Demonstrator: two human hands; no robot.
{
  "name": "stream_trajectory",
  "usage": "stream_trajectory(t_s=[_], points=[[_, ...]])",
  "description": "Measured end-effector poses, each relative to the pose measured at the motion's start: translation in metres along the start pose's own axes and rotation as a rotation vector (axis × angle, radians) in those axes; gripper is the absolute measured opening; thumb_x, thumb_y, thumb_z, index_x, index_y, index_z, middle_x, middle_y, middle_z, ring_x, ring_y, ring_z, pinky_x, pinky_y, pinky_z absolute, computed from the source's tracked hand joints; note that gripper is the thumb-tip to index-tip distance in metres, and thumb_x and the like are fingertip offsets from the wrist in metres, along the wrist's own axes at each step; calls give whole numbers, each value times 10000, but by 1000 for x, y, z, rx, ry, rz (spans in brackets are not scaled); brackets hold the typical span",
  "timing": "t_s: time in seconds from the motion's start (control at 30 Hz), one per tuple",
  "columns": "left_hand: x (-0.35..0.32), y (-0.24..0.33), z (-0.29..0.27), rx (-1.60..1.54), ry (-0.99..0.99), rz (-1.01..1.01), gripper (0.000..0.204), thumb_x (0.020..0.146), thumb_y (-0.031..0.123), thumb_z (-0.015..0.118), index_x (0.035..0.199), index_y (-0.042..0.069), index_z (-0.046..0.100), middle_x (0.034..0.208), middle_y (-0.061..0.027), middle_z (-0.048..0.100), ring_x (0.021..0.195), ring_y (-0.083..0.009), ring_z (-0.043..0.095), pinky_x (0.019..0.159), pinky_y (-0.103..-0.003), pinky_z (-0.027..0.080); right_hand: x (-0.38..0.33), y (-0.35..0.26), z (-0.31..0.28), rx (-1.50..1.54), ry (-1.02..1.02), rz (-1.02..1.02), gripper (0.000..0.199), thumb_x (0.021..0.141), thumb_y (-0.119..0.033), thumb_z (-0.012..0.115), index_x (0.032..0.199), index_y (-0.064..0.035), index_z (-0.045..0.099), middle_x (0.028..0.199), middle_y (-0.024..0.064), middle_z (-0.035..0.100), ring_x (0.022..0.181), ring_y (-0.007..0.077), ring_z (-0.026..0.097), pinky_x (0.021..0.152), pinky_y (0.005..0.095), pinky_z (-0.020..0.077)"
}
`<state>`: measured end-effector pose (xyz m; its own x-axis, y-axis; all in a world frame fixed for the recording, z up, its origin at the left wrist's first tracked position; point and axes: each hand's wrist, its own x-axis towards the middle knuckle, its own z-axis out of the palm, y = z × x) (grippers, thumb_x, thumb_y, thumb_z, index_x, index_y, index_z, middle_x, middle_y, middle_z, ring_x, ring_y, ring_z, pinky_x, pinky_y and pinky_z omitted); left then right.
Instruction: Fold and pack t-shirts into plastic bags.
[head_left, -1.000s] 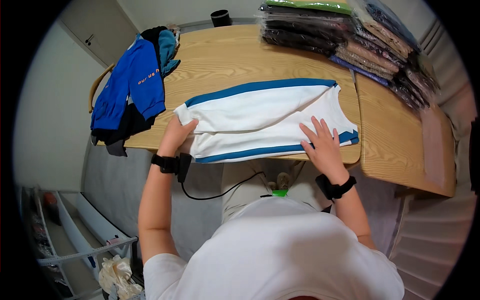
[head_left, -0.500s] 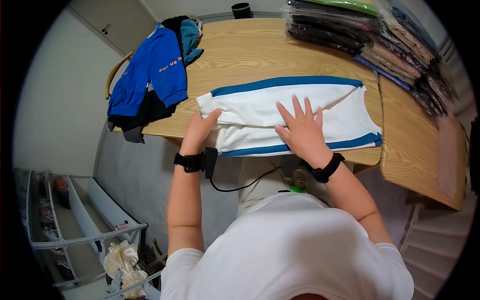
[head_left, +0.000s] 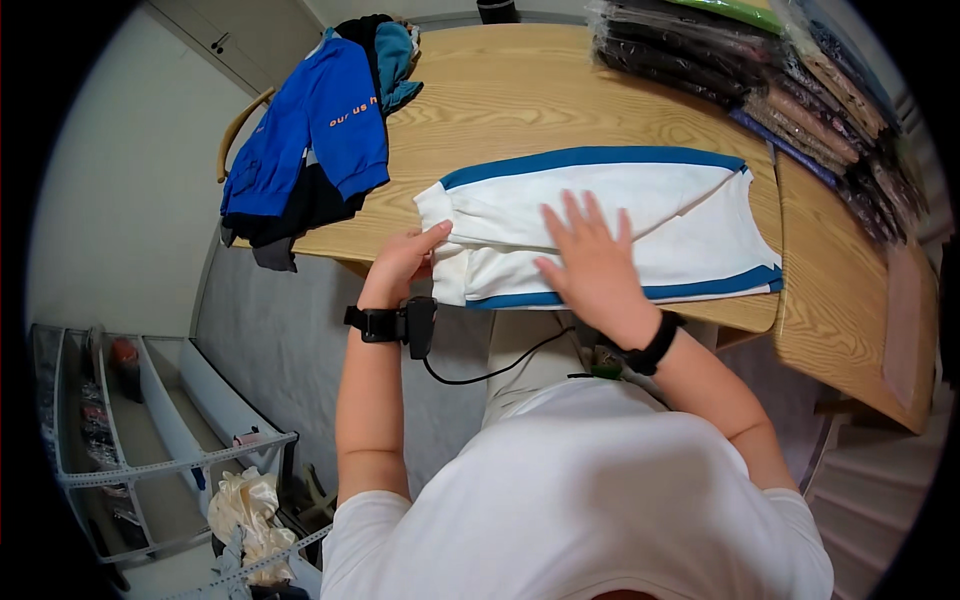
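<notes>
A white garment with blue bands (head_left: pixel 700 225) lies folded lengthwise along the near edge of the table, its ribbed end at the left and a curved edge at the right. My left hand (head_left: pixel 400 265) pinches that ribbed end, thumb on top and the other fingers partly hidden beneath the cloth. Over the garment's middle, my right hand (head_left: pixel 600 265) is spread palm down, its fingers apart and slightly blurred. A crease runs across the white cloth between the two hands.
The wooden table (head_left: pixel 480 90) carries a blue top (head_left: pixel 345 120) on dark clothes at its left end. Stacked clothes in clear bags (head_left: pixel 700 65) fill the far right. A side table (head_left: pixel 830 300) adjoins at the right; a shelf rack (head_left: pixel 180 470) stands at lower left.
My right hand has slid a little left across the garment. The left hand keeps its hold at the ribbed end. The whole view has shifted slightly.
</notes>
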<state>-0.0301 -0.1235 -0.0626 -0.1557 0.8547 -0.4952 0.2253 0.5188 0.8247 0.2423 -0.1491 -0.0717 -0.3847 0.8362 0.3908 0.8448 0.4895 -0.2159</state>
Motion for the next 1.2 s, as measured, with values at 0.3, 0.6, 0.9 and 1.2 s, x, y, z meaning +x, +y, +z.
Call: stream_trajectory(t_s=[0.3, 0.6, 0.9, 1.2], points=[[-6, 0, 0, -235, -186, 27, 359, 891, 338, 579, 1016, 2, 605, 904, -76, 648, 743, -165, 612, 646, -293, 482, 1, -17, 27, 11, -84, -168, 608, 867, -508, 487, 1380, -197, 390, 1432, 109, 345, 1337, 342, 265, 1029, 593, 204], [-24, 10, 19, -359, -227, 169, 421, 887, 273, 580, 1196, -6, 520, 1101, -94, 616, 950, -181, 605, 815, -321, 480, -4, -11, -4, 190, -21, -129, 555, 882, -450, 495, 1348, -156, 425, 1369, 151, 416, 1314, 325, 312, 1037, 566, 208], [-62, 76, 66, -317, -217, 379, 292, 875, 168, 568, 1110, 0, 528, 945, -62, 638, 795, -121, 614, 684, -268, 491, -21, 63, -8, 722, -254, 18, 473, 918, -322, 515, 1318, -74, 458, 1374, 154, 420, 1301, 280, 350, 1055, 401, 271], [-28, 108, 173, 492, -193, 532, 677, 838, 246, 605, 1355, -83, 316, 706, -60, 571, 601, -114, 537, 519, -260, 438, -13, 114, -6, 1810, -253, 542, 514, 958, -394, 451, 1207, 53, 494, 1152, 132, 583, 1107, 196, 510, 989, 278, 349]])
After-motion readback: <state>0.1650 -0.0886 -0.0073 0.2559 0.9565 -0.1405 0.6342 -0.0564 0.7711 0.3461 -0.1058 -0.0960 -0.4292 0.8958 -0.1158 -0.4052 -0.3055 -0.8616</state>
